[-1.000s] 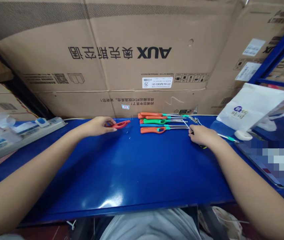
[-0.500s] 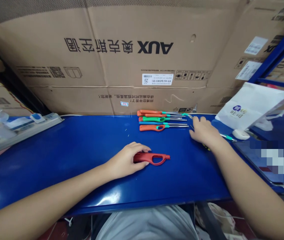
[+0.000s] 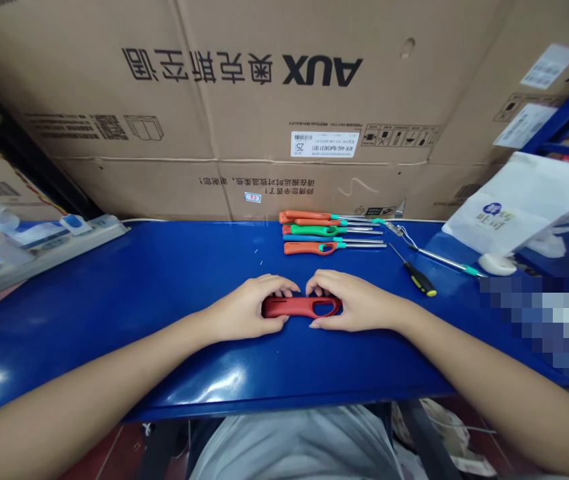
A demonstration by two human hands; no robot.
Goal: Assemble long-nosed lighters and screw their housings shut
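A red plastic lighter casing (image 3: 291, 307) with a trigger loop lies level on the blue table (image 3: 204, 267), no metal tube showing on it. My left hand (image 3: 249, 308) is closed round its left end, thumb along the near side. At the loop end my right hand (image 3: 351, 301) grips with curled fingers and thumb. Beyond the hands lies a row of long-nosed gas lighters: orange (image 3: 309, 248), green (image 3: 314, 231) and blue among them, metal tubes pointing right. A black and yellow screwdriver (image 3: 418, 277) rests to the right of the row.
A metal lighter tube with wires (image 3: 447, 259) lies near a white round object (image 3: 497, 265) and a white paper bag (image 3: 519, 200). A power strip (image 3: 64, 250) occupies the left side. A large cardboard box (image 3: 244, 120) walls off the back.
My right hand has come back from the screwdriver area to the right end of the red casing. My left hand still holds the left end. The view has tilted down slightly.
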